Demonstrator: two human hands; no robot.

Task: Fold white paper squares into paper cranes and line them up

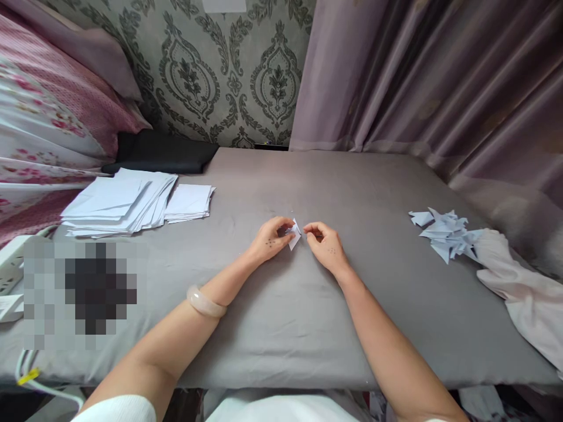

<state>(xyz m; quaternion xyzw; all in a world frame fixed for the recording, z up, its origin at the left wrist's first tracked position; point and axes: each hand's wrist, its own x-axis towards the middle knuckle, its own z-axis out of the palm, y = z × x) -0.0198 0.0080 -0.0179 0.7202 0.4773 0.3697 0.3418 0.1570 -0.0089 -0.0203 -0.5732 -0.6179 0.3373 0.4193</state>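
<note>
Near the middle of the bed-like grey surface, my left hand (273, 239) pinches a small folded piece of white paper (295, 239) between thumb and fingers. The paper has pointed corners, and part of it is hidden behind the fingers. Just to its right is my right hand (324, 243), its thumb and fingertips drawn together close to the paper's edge. A narrow gap shows between those fingertips and the paper, and I see nothing in them. A pale bangle (206, 302) circles my left wrist.
Left lie a stack of large white sheets (118, 205) and a smaller paper stack (189, 202), with black folded cloth (162, 152) behind. A pile of folded paper pieces (451, 231) sits right, against pale cloth (514, 275). A power strip (11, 264) is at the left edge.
</note>
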